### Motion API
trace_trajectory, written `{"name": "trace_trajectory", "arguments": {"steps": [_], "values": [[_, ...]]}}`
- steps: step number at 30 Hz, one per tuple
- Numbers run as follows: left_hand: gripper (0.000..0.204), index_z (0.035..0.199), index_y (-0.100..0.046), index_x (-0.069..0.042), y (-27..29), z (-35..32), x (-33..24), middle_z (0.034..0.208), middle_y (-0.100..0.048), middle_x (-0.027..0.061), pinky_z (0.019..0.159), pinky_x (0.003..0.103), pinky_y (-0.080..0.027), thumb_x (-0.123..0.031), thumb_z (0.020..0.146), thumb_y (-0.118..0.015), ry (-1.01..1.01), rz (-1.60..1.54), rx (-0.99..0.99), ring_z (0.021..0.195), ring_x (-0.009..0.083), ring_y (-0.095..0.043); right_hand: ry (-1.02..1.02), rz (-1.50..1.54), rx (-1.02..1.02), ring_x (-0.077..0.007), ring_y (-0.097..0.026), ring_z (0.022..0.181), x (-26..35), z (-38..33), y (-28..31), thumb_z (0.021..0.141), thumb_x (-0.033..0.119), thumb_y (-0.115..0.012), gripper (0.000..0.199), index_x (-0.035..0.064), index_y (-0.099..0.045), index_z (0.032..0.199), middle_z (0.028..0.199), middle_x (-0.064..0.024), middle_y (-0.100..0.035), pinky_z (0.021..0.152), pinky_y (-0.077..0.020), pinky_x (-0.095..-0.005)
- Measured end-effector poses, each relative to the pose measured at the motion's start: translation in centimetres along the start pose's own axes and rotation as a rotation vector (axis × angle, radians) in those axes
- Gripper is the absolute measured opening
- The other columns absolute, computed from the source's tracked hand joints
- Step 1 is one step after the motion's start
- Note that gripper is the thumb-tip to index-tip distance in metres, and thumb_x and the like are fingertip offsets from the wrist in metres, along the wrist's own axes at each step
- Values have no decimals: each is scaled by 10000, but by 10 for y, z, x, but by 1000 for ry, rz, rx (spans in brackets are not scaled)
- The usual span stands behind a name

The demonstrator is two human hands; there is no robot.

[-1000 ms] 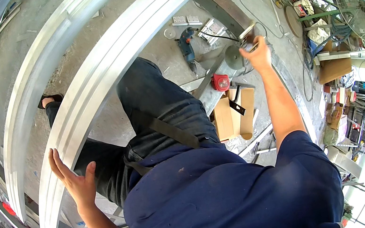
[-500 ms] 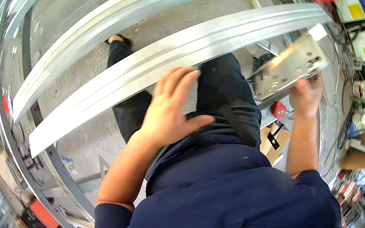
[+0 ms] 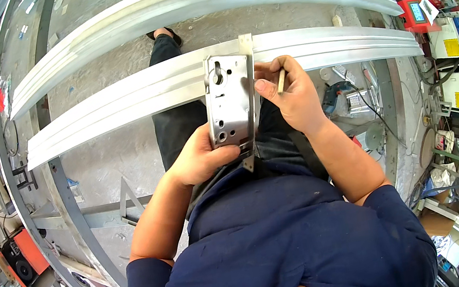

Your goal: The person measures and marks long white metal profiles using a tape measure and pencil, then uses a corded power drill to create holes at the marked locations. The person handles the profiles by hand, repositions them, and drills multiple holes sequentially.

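A silver metal lock body (image 3: 229, 98) with several holes and a long narrow faceplate stands over the near aluminium profile (image 3: 116, 110) in front of me. My left hand (image 3: 203, 157) is closed round its lower end, thumb across the front. On its right side, my right hand (image 3: 299, 97) has curled fingers that pinch a short yellowish stick (image 3: 281, 82), perhaps a pencil. The fingertips of that hand are close to the faceplate edge; whether they touch it I cannot tell. The lock hides part of the profile behind it.
A second aluminium profile (image 3: 173, 17) lies farther off, parallel to the near one. Both rest across a grey steel frame (image 3: 67, 199). At right are a power tool (image 3: 331, 97) with a cable and a red device with a screen (image 3: 417, 14). An orange-and-black box (image 3: 24, 257) stands at left.
The lock body has come from my right side to the middle and is now in my left hand. That hand was open by the profile before. The stick now shows in my right hand.
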State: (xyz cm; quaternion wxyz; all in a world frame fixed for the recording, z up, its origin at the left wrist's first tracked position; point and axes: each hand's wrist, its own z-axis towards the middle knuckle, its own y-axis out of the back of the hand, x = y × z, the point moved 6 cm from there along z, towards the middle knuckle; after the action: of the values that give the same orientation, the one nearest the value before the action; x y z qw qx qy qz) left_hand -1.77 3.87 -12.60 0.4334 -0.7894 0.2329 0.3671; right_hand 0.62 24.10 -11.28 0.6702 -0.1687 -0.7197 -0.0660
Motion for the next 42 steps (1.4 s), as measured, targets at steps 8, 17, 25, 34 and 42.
{"name": "trace_trajectory", "arguments": {"steps": [8,17,25,34,42], "values": [[717,1428,-513,119,41,-5,-5,1390,-615,277,1098,426,-490,-35,768,-750,165,9,317,1241,345,-651,739,-1014,189,-327,-665,1127,48,4,-4,742,-23,-774,392,50,-678,1115,1269,-119,-697,926,-556,-383],[520,1254,-647,-22,74,15,-94,1105,-706,155,919,387,-525,-205,804,-831,73,1292,-252,1022,272,-674,785,-1093,299,-273,-674,803,4,-9,-10,722,17,-757,173,68,-673,865,840,-54,-696,707,-558,-368],[800,1403,-534,-101,60,31,-87,1266,-560,151,1083,464,-436,-90,655,-817,-208,1862,-413,1236,379,-522,776,-1090,96,-258,-668,977,-18,4,-12,761,133,-803,126,107,-703,833,935,-41,-727,872,-521,-392],[870,1499,-481,-122,78,45,-72,1592,-420,91,1250,521,-259,-208,727,-875,-78,1782,-418,1490,357,-369,753,-1096,-7,-312,-630,1217,-7,31,52,806,281,-860,315,62,-680,942,1217,-93,-735,1041,-488,-433],[921,1507,-494,-113,53,85,-72,1582,-457,176,1219,484,-338,-223,683,-890,-145,1815,-320,1464,409,-402,723,-1122,-264,-406,-638,946,-2,74,106,862,369,-798,400,29,-643,1005,949,-196,-673,840,-514,-470]]}}
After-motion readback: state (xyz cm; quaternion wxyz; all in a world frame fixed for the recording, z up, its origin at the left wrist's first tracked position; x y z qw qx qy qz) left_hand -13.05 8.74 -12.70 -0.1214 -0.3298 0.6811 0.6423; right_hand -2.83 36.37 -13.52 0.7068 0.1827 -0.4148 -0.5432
